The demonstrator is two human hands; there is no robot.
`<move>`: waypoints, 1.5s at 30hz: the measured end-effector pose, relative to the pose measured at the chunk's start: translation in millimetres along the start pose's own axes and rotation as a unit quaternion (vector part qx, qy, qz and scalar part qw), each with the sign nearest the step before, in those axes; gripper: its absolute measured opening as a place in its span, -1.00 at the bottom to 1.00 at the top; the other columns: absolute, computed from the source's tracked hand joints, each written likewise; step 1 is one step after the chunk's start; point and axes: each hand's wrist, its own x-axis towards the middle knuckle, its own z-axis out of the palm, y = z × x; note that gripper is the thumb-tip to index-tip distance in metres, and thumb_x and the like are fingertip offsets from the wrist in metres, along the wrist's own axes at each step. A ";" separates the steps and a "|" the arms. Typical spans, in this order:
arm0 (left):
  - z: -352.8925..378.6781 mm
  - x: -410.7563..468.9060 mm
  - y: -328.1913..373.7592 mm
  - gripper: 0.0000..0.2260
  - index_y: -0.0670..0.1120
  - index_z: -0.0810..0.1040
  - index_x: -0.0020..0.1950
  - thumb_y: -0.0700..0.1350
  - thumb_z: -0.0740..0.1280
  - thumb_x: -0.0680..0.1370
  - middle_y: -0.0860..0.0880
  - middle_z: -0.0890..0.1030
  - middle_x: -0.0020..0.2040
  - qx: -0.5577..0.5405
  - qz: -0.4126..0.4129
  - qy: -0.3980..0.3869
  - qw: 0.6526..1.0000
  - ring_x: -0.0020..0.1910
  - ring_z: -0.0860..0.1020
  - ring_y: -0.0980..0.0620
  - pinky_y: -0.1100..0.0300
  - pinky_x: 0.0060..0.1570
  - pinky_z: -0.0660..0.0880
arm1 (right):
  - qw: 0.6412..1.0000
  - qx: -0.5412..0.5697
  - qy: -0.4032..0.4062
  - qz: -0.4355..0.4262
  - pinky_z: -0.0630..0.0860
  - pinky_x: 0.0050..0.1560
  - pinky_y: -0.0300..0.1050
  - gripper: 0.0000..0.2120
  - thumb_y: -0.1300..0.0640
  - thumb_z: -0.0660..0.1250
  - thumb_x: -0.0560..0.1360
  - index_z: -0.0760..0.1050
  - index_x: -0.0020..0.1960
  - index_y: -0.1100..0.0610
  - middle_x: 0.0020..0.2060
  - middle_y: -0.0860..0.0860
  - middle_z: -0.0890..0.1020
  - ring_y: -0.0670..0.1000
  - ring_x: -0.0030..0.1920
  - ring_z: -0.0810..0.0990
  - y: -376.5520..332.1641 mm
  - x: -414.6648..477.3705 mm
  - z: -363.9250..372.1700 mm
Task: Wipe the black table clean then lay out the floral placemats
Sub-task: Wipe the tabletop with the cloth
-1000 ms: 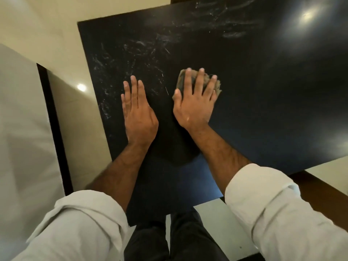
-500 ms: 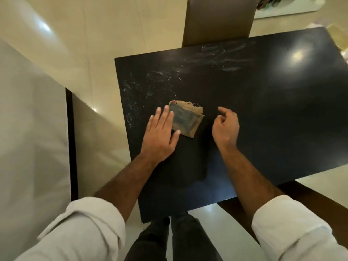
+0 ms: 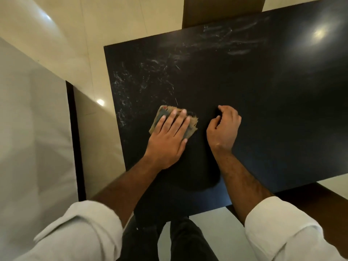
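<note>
left hand (image 3: 167,142) flat on cloth (image 3: 191,125), black table (image 3: 263,110)

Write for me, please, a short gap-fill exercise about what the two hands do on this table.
1. The left hand presses a ____ flat on the table.
2. The right hand, with fingers curled, holds ____.
3. The table is ____ in colour, with white smears on it.

Missing words: cloth; nothing; black.

home dining area, black table (image 3: 263,110), chair (image 3: 222,10), tiled floor (image 3: 94,34)
</note>
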 end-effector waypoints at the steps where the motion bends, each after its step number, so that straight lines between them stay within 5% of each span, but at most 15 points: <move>1: 0.2 -11.2 -8.9 -0.29 -0.06 -0.04 0.84 0.18 0.09 0.76 -0.08 -0.13 0.84 0.005 -0.005 -0.001 1.000 0.82 -0.10 -0.15 -0.27 0.75 0.05 | 1.000 -0.010 -0.003 -0.003 0.23 0.42 -0.41 -0.64 0.23 0.30 0.69 0.57 0.47 0.17 0.44 0.10 0.55 0.11 0.41 0.50 -1.9 -0.5 0.1; 5: -8.7 7.8 -48.0 -0.27 -0.06 -0.10 0.83 0.26 -0.02 0.76 -0.13 -0.21 0.83 0.036 -0.097 -0.013 0.995 0.80 -0.21 -0.25 -0.38 0.73 -0.12 | 0.997 -0.057 -0.024 -0.039 0.57 0.29 0.03 -0.62 0.09 0.26 0.72 0.54 0.51 0.14 0.51 0.08 0.45 0.15 0.47 0.39 -4.2 -4.6 8.4; 15: -15.1 136.2 -58.7 -0.35 0.01 0.10 0.82 0.21 0.04 0.76 -0.09 0.04 0.83 0.014 -0.012 0.033 0.999 0.80 0.01 -0.25 -0.42 0.69 0.02 | 0.989 -0.128 0.019 -0.067 0.62 0.25 0.18 -0.61 0.08 0.25 0.72 0.52 0.52 0.11 0.53 0.09 0.45 0.23 0.47 0.38 9.9 -2.5 29.2; 20: -7.4 48.9 -71.1 -0.36 0.03 0.04 0.83 0.17 0.10 0.77 -0.07 -0.07 0.84 -0.009 0.094 -0.002 0.996 0.81 -0.08 -0.22 -0.40 0.69 -0.01 | 0.988 -0.141 0.024 -0.055 0.62 0.21 0.17 -0.60 0.10 0.27 0.71 0.55 0.52 0.12 0.53 0.09 0.48 0.26 0.46 0.39 1.2 -5.1 27.6; 24: -13.9 -11.3 -115.9 -0.35 0.06 -0.01 0.84 0.20 0.07 0.78 -0.04 -0.10 0.84 0.009 0.067 -0.023 0.997 0.82 -0.10 -0.19 -0.36 0.71 0.00 | 0.988 -0.142 0.019 -0.051 0.59 0.25 0.13 -0.61 0.09 0.26 0.72 0.54 0.52 0.12 0.55 0.07 0.48 0.25 0.46 0.38 -2.0 -4.3 26.8; 29: -29.4 60.7 -162.6 -0.36 0.06 -0.07 0.84 0.22 -0.02 0.78 -0.05 -0.11 0.84 0.027 -0.005 -0.011 1.000 0.81 -0.11 -0.21 -0.37 0.73 -0.04 | 0.988 -0.140 0.028 -0.056 0.60 0.18 0.09 -0.61 0.07 0.24 0.72 0.53 0.52 0.11 0.54 0.06 0.48 0.24 0.45 0.38 -0.7 -2.6 28.8; 35: -30.4 130.2 -106.3 -0.37 0.04 0.10 0.82 0.18 0.03 0.76 -0.07 0.05 0.83 0.012 0.004 0.013 1.000 0.80 0.01 -0.23 -0.42 0.69 0.02 | 0.987 -0.148 0.031 -0.062 0.51 0.22 -0.02 -0.61 0.05 0.23 0.72 0.52 0.52 0.09 0.54 0.05 0.47 0.22 0.46 0.37 1.6 -2.4 29.6; 40: -14.1 38.7 -76.7 -0.37 0.03 0.10 0.82 0.14 0.12 0.76 -0.07 0.01 0.84 -0.010 0.078 -0.001 0.997 0.81 -0.03 -0.22 -0.40 0.69 -0.01 | 0.987 -0.139 0.028 -0.070 0.47 0.27 -0.02 -0.60 0.07 0.23 0.72 0.54 0.51 0.13 0.53 0.09 0.48 0.25 0.46 0.38 -1.9 -3.8 27.1; 45: -13.9 -73.6 -102.3 -0.37 0.05 0.01 0.84 0.16 0.09 0.79 -0.03 -0.07 0.84 0.001 0.036 -0.034 0.999 0.82 -0.08 -0.19 -0.37 0.70 0.05 | 0.989 -0.132 0.022 -0.064 0.58 0.22 0.15 -0.60 0.10 0.22 0.73 0.54 0.51 0.16 0.53 0.13 0.48 0.31 0.47 0.40 -8.2 -7.9 24.2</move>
